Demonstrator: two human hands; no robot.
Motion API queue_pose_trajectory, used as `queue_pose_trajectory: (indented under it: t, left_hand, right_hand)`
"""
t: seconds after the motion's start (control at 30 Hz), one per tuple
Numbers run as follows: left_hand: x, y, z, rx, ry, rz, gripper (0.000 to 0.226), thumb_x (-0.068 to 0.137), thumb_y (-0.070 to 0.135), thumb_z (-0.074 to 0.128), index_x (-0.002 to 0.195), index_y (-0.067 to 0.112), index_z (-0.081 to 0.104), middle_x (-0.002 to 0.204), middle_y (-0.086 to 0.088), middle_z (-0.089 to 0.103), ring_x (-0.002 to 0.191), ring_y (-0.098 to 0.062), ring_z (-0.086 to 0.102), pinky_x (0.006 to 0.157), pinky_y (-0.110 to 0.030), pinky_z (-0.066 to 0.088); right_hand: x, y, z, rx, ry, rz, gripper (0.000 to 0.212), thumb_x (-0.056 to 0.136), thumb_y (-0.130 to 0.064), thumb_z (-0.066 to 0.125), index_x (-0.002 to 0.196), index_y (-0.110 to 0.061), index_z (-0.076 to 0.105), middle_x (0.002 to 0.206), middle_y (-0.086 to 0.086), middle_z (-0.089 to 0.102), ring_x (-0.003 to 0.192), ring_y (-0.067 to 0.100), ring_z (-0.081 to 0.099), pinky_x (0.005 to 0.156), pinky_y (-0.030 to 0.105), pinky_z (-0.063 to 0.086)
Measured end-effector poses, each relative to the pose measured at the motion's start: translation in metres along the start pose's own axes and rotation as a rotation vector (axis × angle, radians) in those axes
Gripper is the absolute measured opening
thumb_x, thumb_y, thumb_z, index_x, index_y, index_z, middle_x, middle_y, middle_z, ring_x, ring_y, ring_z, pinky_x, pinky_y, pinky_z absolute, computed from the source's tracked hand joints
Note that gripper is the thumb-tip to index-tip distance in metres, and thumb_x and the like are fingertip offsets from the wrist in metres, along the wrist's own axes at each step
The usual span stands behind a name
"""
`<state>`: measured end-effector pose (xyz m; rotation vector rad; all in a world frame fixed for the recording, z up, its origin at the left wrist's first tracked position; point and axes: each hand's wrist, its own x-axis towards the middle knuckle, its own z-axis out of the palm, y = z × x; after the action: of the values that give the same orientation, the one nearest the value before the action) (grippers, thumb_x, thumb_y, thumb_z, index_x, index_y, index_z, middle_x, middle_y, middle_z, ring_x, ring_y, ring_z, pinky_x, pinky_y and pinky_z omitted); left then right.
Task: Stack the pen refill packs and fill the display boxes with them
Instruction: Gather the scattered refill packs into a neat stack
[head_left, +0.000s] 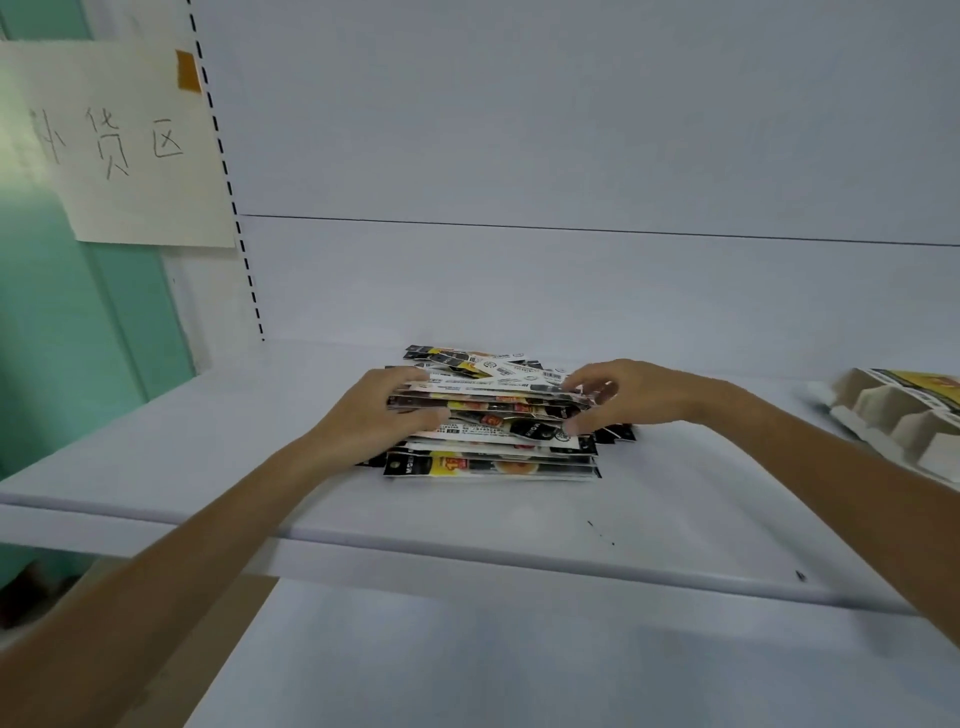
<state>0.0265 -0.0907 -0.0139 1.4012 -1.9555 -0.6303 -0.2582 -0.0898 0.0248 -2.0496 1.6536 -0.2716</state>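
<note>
Both hands (374, 415) (623, 397) grip pack stack (493, 415) (shelf (260, 441)).

Refill packs (491, 421) piled mid-shelf (208, 452); display box (904, 415) far right; paper sign (119, 145) upper left

**Hidden, cropped and unreadable parts at the shelf (467, 509)**

The left ends of the upper pen refill packs (488, 415) are covered by the left hand (379, 410) gripping them. The right ends are covered by the right hand (623, 397), whose fingertips are partly lost among the packs. The print on the packs is blurred and cannot be read, and the packs cannot be counted. The display box (893, 421) at the right is cut off by the picture's edge and smeared. The paper sign (130, 150) is cropped at the left edge. Dark specks (800, 575) on the near shelf are too small to be identified.
</note>
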Motion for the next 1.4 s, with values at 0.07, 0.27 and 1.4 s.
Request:
queue_pose_trajectory:
  t: [0.07,0.27,1.4]
  left_hand:
    - [0.003,0.0,0.004,0.061,-0.025,0.061,0.046,0.083,0.042,0.062,0.126,0.029,0.051,0.127,0.01,0.042,0.122,-0.007,0.037,0.095,-0.02,0.027]
    - [0.009,0.011,0.003,0.309,0.197,0.194,0.045,0.083,0.041,0.063,0.125,0.029,0.054,0.14,-0.003,0.039,0.133,-0.02,0.028,0.107,-0.036,0.025]
    - [0.02,-0.01,-0.004,-0.523,0.1,-0.308,0.064,0.094,0.058,0.019,0.148,0.025,0.016,0.154,-0.003,0.021,0.142,-0.027,0.019,0.115,-0.046,0.012]
  right_hand:
    - [0.003,-0.004,-0.003,-0.015,0.007,-0.032,0.064,0.07,-0.043,0.075,0.128,-0.029,0.051,0.123,-0.004,0.052,0.106,0.011,0.051,0.09,0.024,0.039]
    - [0.008,-0.006,-0.013,-0.048,0.317,-0.205,0.042,0.077,-0.027,0.075,0.116,-0.025,0.06,0.109,-0.005,0.059,0.087,0.008,0.058,0.073,0.014,0.042]
    - [0.031,-0.021,0.043,0.504,0.509,0.223,0.066,0.101,-0.043,0.015,0.133,0.012,0.033,0.141,0.025,0.037,0.13,0.038,0.037,0.107,0.044,0.027]
